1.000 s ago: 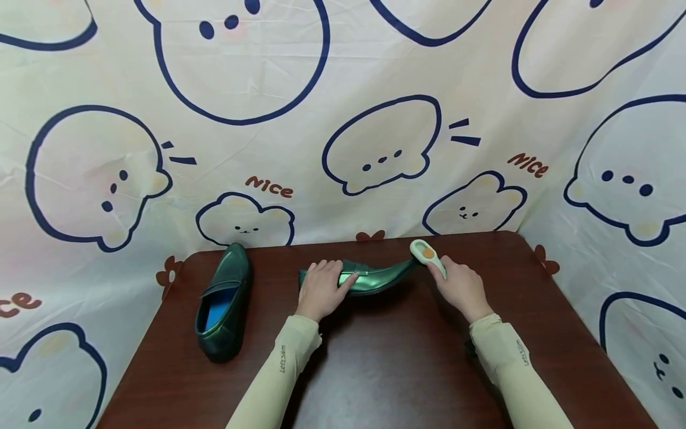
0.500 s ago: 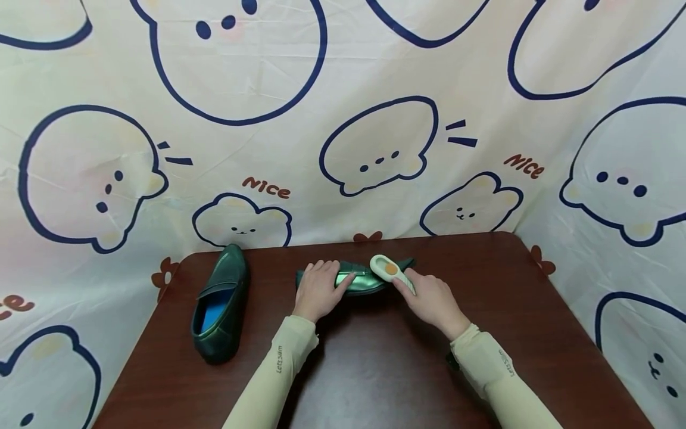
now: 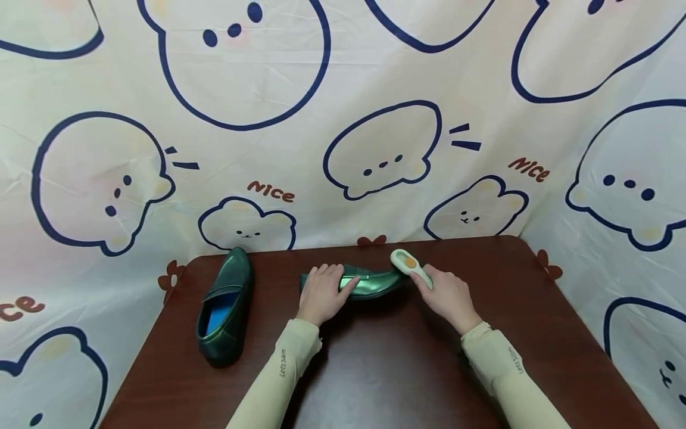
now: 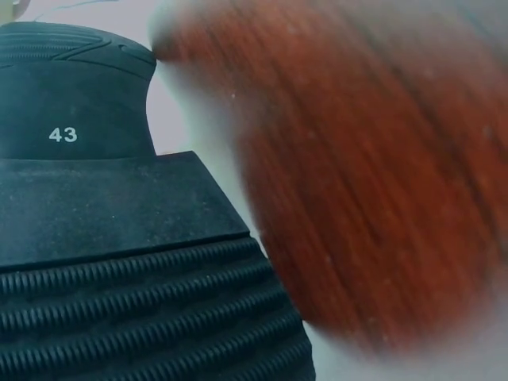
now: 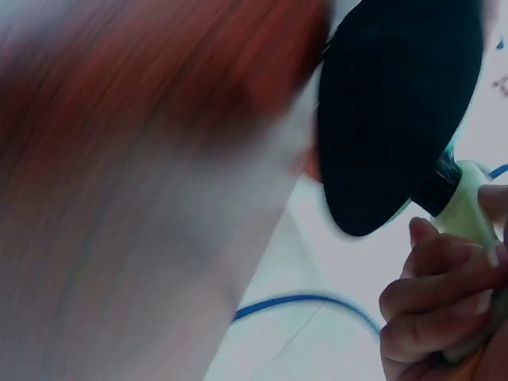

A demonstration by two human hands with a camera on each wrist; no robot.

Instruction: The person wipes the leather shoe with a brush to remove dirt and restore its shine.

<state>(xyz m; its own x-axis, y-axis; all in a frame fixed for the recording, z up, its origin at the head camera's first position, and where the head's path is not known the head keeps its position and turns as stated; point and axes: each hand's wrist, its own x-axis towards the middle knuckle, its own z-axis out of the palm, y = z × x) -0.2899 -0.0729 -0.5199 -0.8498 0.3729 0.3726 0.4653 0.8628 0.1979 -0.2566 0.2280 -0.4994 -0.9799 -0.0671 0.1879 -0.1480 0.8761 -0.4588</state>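
Note:
A glossy green loafer [image 3: 377,285] lies sideways in the head view, toe to the right, and my left hand [image 3: 323,294] grips its heel end with the thumb along the near side. Its black sole [image 4: 103,202], marked 43, fills the left of the left wrist view. My right hand [image 3: 449,298] holds a pale green shoe brush [image 3: 411,267] by its handle, the head at the toe. In the right wrist view, dark bristles [image 5: 439,186] meet the toe's edge beside the sole [image 5: 397,111], and curled fingers [image 5: 436,305] wrap the handle.
A second green loafer [image 3: 230,283] with a blue insole stands upright on the left of the brown wooden table [image 3: 375,381], toe pointing away. Behind and at the sides hangs a pale cloth [image 3: 300,155] printed with cartoon bears.
The brush in my right hand went left along the loafer's upper, then came back right to the toe. My left hand keeps its grip on the loafer.

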